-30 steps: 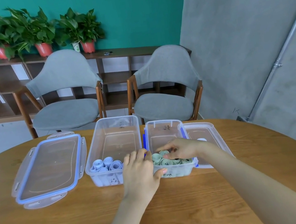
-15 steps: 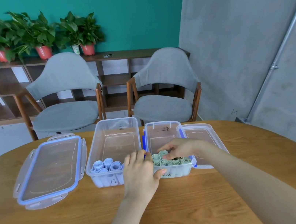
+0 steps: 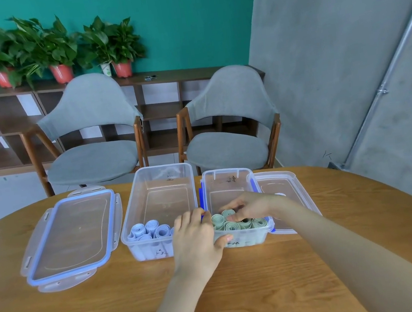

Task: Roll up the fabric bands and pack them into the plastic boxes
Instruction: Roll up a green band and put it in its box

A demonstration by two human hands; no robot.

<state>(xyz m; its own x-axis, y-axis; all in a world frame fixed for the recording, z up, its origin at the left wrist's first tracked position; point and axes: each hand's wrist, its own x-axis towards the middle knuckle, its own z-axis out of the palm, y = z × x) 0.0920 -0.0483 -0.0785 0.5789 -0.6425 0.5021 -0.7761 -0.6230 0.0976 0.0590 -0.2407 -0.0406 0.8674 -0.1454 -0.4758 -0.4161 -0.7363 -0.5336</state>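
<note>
Toward twelve o'clock from the person, on the wooden surface (image 3: 246, 291), two clear plastic boxes stand side by side. The right box (image 3: 230, 181) holds green rolls (image 3: 239, 224) packed on end along its near wall; the left box (image 3: 160, 178) holds blue rolls (image 3: 151, 229) in its near corner at about nine o'clock from the hands.

The right hand (image 3: 249, 206) reaches into the right box from three o'clock, its fingers (image 3: 231, 217) curled onto the far green roll, apparently pinching or pressing it into the row; whether they close fully round it I cannot tell. The left hand (image 3: 196, 240) steadies the same box from six o'clock, thumb on its near wall, fingers bent over the rim where the boxes meet.

What matters next: the rolls stand with their axes upright, directly beneath the right fingers, so the right hand is the nearer one to seat the roll straight down. Two lids, the blue-edged lid (image 3: 72, 234) at nine o'clock and the clear lid (image 3: 282, 190) at three o'clock, lie apart.
</note>
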